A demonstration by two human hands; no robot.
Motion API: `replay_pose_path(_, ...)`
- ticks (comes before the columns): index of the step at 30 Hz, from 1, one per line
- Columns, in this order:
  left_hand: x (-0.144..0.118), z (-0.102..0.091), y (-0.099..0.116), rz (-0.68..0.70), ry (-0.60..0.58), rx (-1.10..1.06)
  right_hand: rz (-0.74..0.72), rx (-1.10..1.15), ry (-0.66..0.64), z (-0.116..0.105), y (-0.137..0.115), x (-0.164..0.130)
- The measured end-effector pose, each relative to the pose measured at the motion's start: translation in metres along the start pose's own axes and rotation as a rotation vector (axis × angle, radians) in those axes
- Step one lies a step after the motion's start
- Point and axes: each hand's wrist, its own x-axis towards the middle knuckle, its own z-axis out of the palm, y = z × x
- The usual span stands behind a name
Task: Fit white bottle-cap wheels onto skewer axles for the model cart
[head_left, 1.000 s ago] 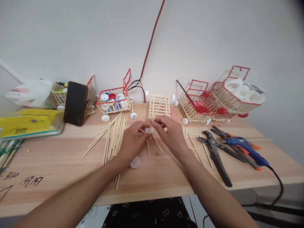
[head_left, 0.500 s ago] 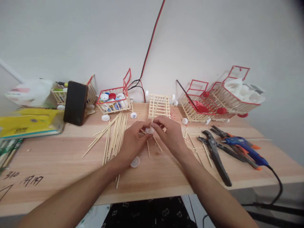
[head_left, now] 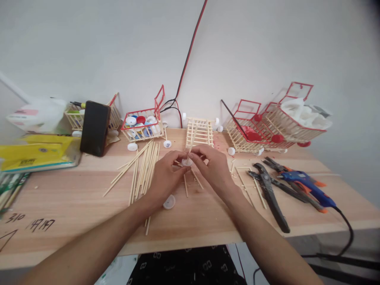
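Note:
My left hand and my right hand meet over the middle of the wooden table. Between their fingertips sits a small white bottle cap. My right hand also pinches a thin wooden stick that stands up through or against that cap. Another white cap lies on the table just below my left wrist. A loose bundle of wooden sticks lies left of my hands.
A stick lattice frame stands behind my hands. Stick baskets with red rims: one with caps, two at right. Black pliers and a blue glue gun lie at right. A dark phone leans at left.
Both hands stay together on the cap and stick, with only slight shifts of the fingers. Nothing else on the table has moved.

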Motion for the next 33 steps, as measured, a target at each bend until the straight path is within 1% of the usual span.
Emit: replay_pose_path(33, 0.0007, -0.0015, 0.0007, -0.036, 0.027, 0.002, -0.010, 0.009, 0.024, -0.0014, 0.0006, 0.0002)
